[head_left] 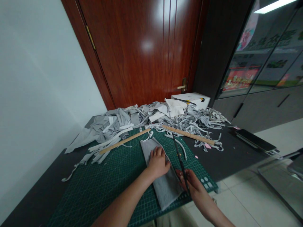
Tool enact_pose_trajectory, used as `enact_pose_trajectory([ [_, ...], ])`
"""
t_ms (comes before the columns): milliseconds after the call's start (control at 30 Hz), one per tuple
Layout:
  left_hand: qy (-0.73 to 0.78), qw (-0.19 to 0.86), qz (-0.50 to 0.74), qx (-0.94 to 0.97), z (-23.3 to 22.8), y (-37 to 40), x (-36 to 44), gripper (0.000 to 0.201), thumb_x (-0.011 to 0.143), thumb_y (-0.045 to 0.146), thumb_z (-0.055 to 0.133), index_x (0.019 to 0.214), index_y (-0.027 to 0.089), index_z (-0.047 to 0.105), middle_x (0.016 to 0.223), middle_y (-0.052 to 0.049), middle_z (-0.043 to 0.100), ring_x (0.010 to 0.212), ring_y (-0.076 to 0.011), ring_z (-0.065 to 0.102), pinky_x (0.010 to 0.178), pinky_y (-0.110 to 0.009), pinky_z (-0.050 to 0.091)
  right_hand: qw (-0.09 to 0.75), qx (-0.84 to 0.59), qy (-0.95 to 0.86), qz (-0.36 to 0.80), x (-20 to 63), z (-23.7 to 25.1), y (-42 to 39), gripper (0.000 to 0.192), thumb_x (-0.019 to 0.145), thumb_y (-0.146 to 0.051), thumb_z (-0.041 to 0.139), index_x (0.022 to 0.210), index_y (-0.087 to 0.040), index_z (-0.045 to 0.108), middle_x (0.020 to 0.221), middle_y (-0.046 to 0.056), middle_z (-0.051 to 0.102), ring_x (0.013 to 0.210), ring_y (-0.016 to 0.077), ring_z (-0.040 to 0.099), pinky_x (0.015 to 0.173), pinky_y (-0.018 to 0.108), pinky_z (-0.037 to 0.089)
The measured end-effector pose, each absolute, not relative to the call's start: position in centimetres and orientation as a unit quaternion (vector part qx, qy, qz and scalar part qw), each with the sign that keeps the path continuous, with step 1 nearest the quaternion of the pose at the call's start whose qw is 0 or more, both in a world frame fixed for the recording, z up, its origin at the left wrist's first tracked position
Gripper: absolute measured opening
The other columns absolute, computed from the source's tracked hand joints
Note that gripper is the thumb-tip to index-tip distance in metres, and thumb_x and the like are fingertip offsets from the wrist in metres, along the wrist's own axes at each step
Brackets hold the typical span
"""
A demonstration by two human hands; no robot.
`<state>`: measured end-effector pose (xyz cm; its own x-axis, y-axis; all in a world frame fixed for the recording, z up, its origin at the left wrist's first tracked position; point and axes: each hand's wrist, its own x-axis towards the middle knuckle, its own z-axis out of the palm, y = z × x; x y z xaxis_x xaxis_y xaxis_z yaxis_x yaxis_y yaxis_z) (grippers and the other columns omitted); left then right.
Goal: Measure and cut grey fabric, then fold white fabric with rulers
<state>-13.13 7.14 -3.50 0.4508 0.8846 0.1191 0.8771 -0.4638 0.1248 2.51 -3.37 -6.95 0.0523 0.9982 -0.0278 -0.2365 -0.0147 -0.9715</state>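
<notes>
Your left hand [158,162] lies flat, fingers together, pressing on the long grey felt strip [163,186] that rests on the green gridded cutting mat [113,176]; the strip's long axis runs from the near right edge of the mat toward the far left. Your right hand [191,183] is closed around the handles of the black long-bladed scissors [180,159], whose blades point away from you along the strip's right edge. Two wooden rulers [189,134] lie beyond, before a heap of grey fabric scraps [132,119].
</notes>
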Motion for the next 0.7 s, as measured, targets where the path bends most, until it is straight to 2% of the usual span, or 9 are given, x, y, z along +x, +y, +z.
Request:
enact_pose_trajectory([
  [100,0.511,0.044,0.056,0.856,-3.5,6.9,-13.3,0.08,0.08,0.063,0.047,0.143,0.015,0.035,0.151,-0.016,0.026,0.139,-0.0405,0.014,0.108,-0.062,0.014,0.563,-0.463,-0.421,0.54,2.6,-7.0,-3.6,0.048,0.072,-0.063,0.064,0.098,-0.025,0.055,0.109,0.008,0.066,0.106,0.0256,0.06,0.099,0.042,0.042],
  [200,0.517,0.051,0.052,0.853,-3.6,6.9,-13.1,0.088,0.076,0.073,0.046,0.146,0.024,0.03,0.154,-0.015,0.02,0.138,-0.0453,0.01,0.103,-0.07,0.009,0.562,-0.471,-0.43,0.526,2.8,-6.6,-4.0,0.044,0.074,-0.06,0.064,0.098,-0.025,0.054,0.11,0.009,0.065,0.109,0.0255,0.058,0.098,0.041,0.043],
  [400,0.525,0.028,0.079,0.847,-4.2,7.1,-12.8,0.081,0.074,0.069,0.055,0.144,0.035,0.033,0.153,-0.012,0.023,0.135,-0.0487,0.015,0.097,-0.076,0.01,0.554,-0.448,-0.452,0.536,2.4,-3.8,-3.3,0.047,0.072,-0.066,0.061,0.094,-0.024,0.054,0.108,0.01,0.065,0.103,0.0261,0.06,0.091,0.041,0.048],
  [567,0.518,-0.002,0.09,0.851,-4.3,7.0,-12.8,0.071,0.078,0.059,0.056,0.142,0.034,0.036,0.152,-0.012,0.028,0.134,-0.0474,0.019,0.099,-0.074,0.011,0.522,-0.463,-0.5,0.513,1.6,-3.1,-2.0,0.044,0.074,-0.065,0.059,0.088,-0.024,0.055,0.087,0.005,0.064,0.084,0.0222,0.061,0.08,0.038,0.052],
  [700,0.516,-0.014,0.097,0.851,-4.1,6.7,-12.8,0.06,0.087,0.057,0.046,0.141,0.032,0.038,0.149,-0.011,0.033,0.133,-0.045,0.025,0.102,-0.07,0.013,0.526,-0.477,-0.524,0.47,1.5,-4.2,-2.1,0.04,0.077,-0.061,0.058,0.09,-0.023,0.055,0.094,0.007,0.064,0.09,0.0232,0.06,0.087,0.039,0.048],
])
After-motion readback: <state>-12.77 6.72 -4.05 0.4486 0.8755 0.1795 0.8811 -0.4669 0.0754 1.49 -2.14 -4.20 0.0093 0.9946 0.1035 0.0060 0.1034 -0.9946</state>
